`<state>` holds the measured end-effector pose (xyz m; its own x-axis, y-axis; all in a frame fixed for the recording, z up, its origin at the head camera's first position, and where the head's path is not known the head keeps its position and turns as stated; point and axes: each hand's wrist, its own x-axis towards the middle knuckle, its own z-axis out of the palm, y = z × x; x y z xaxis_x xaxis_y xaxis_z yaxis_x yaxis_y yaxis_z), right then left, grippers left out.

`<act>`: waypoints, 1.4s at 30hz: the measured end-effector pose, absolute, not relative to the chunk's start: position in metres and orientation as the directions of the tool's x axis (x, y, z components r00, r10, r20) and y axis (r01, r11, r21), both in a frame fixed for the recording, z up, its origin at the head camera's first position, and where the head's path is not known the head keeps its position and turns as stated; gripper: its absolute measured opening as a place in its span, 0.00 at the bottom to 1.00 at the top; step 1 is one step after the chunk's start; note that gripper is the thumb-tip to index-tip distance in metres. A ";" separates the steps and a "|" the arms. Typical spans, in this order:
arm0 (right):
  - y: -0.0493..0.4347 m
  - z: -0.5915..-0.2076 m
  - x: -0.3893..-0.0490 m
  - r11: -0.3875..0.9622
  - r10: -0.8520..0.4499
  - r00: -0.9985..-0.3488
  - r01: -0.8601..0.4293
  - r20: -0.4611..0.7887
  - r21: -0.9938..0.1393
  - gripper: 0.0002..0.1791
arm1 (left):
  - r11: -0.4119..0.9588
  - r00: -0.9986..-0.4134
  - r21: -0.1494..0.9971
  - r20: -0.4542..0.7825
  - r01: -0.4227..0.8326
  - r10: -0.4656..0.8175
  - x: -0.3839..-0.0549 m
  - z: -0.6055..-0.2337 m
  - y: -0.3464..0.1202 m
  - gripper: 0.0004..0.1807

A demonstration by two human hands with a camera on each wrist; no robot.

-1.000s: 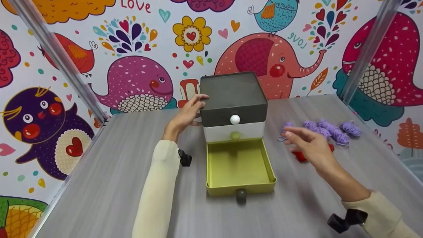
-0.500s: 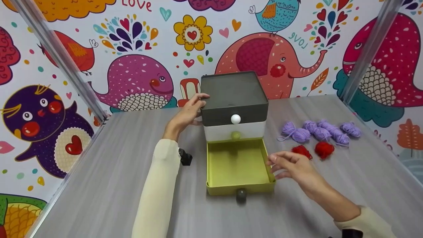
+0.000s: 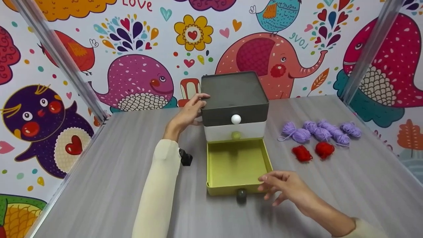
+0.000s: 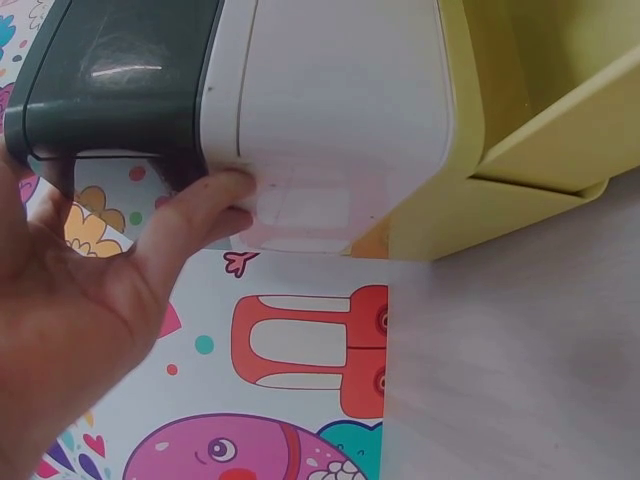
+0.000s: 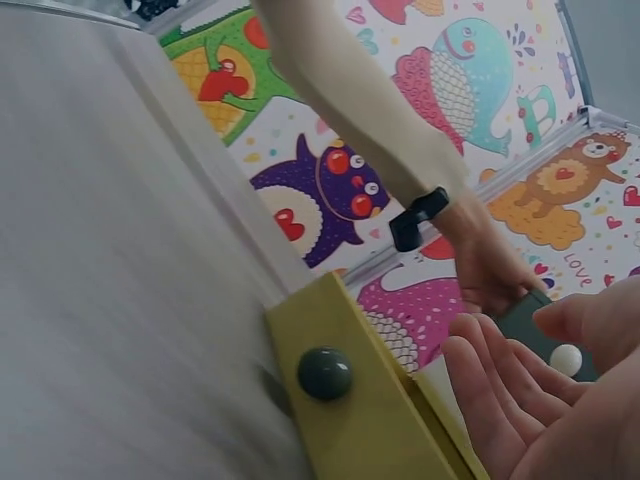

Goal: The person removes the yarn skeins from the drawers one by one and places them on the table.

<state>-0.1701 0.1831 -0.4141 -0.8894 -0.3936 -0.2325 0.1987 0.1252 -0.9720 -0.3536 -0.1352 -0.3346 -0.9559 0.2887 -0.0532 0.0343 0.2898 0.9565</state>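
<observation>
A small drawer box [image 3: 236, 91] has a dark grey top tier, a white middle tier with a light green knob and an olive-yellow bottom. Its yellow drawer [image 3: 236, 167] is pulled out, with nothing visible inside. My left hand [image 3: 186, 115] holds the box at its left side, fingertips over the top edge; in the left wrist view [image 4: 110, 270] a digit presses the white side. My right hand [image 3: 290, 190] hovers by the drawer's front right corner, fingers loosely bent and holding nothing. The drawer's dark knob [image 5: 325, 374] shows in the right wrist view.
Several purple yarn bundles [image 3: 332, 132] lie on the grey table [image 3: 109, 185] right of the box. Two red yarn bundles, the nearer one [image 3: 302, 153] and another [image 3: 325, 150], lie in front of them. A patterned wall [image 3: 142, 33] stands behind.
My right hand has moved from above the yarn, left and towards me, to the drawer's front right corner, uncovering the red yarn. The left hand stays on the box.
</observation>
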 end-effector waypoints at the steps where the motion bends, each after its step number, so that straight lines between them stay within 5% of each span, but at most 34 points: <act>1: 0.182 -0.416 -0.169 0.133 -0.395 -0.886 0.206 -0.242 -0.970 0.22 | 0.289 -0.956 0.957 -0.052 0.036 0.290 -0.354 -0.335 -0.135 0.20; 42: 0.144 -0.474 -0.165 0.093 -0.514 -0.744 0.445 -0.426 -0.891 0.31 | 0.251 -0.954 0.968 -0.064 0.013 0.294 -0.353 -0.334 -0.135 0.19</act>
<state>-0.1650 0.1441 -0.4742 -0.7443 -0.5143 -0.4260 0.4452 0.0933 -0.8906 -0.3533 -0.1351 -0.3340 -0.9536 0.2944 -0.0635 0.0129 0.2507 0.9680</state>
